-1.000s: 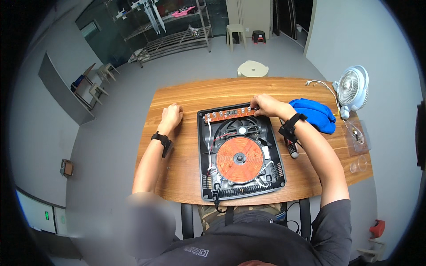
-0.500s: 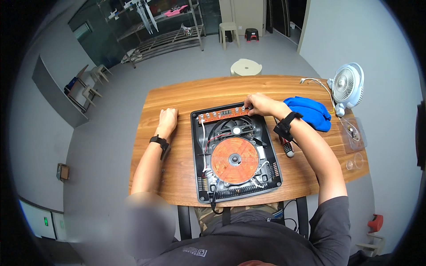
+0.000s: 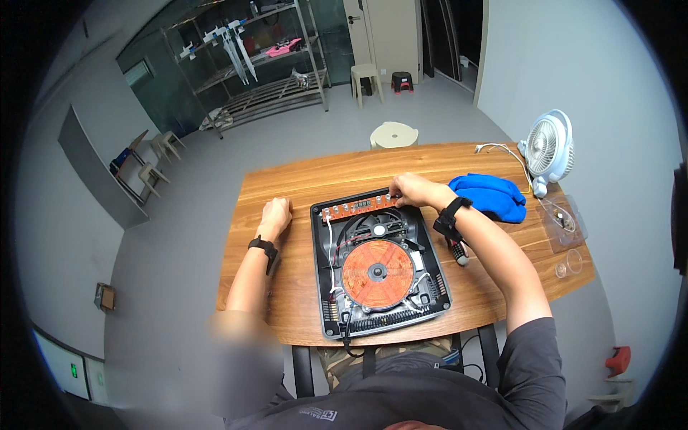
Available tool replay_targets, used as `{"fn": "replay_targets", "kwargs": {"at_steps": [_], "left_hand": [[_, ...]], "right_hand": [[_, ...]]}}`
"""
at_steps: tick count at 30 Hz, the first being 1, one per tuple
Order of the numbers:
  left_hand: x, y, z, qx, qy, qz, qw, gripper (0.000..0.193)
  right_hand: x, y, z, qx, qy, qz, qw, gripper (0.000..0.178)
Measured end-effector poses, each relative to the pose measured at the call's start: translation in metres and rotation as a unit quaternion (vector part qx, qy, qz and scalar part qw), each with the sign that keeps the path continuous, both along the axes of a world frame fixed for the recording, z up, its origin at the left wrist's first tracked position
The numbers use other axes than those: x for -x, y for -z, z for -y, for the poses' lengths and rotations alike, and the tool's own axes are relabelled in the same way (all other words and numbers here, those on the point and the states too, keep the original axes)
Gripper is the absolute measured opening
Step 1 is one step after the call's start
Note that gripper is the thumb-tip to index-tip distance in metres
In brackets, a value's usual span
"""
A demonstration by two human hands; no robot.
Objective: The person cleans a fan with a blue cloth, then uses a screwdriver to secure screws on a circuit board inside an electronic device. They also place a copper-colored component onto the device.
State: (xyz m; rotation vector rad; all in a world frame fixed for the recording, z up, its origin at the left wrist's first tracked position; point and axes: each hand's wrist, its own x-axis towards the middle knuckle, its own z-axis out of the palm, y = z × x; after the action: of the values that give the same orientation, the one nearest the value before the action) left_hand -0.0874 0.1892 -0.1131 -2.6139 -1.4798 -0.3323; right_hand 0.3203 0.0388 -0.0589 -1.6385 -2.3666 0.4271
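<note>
An opened induction cooker [image 3: 433, 308] lies on the table in front of me, its round copper coil [image 3: 360, 276] and black cooling fan [image 3: 380, 230] exposed. Along its far edge runs an orange control board [image 3: 348, 211] with several buttons and a small display. My right hand [image 3: 414, 190] has its fingers pinched at the board's right end; the fingertips are partly hidden. To the left of the cooker, my left hand [image 3: 276, 216] rests on the wood, fingers curled in, with nothing seen in it. White wires and a black cord [image 3: 348, 344] run at the cooker's near left.
Right of the cooker, a blue cloth bundle [image 3: 489, 196] and a dark-handled tool [image 3: 457, 252] lie by my right forearm. A white fan [image 3: 548, 147], a clear plastic box [image 3: 562, 223] and clear round cups [image 3: 570, 264] stand at the table's right side. A stool [image 3: 394, 135] stands beyond the far edge.
The whole view has shifted, so the table and cooker sit slightly lower in it. Both hands keep nearly the same places, the right at the board's end, the left on the table.
</note>
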Motion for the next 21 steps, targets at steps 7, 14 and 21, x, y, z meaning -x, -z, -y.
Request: {"fn": "replay_targets", "kwargs": {"at_steps": [7, 14, 21], "left_hand": [[0.005, -0.007, 0.015, 0.03, 0.027, 0.035, 0.999, 0.012], [-0.003, -0.039, 0.038, 0.079, 0.045, 0.07, 0.993, 0.011], [-0.003, -0.065, 0.064, 0.079, 0.082, 0.111, 0.987, 0.013]], "right_hand": [[0.003, -0.006, 0.006, -0.006, 0.009, 0.002, 1.0, 0.033], [-0.001, -0.004, 0.005, 0.004, -0.003, -0.005, 1.0, 0.032], [0.006, -0.008, 0.013, -0.009, 0.014, 0.026, 1.0, 0.032]]}}
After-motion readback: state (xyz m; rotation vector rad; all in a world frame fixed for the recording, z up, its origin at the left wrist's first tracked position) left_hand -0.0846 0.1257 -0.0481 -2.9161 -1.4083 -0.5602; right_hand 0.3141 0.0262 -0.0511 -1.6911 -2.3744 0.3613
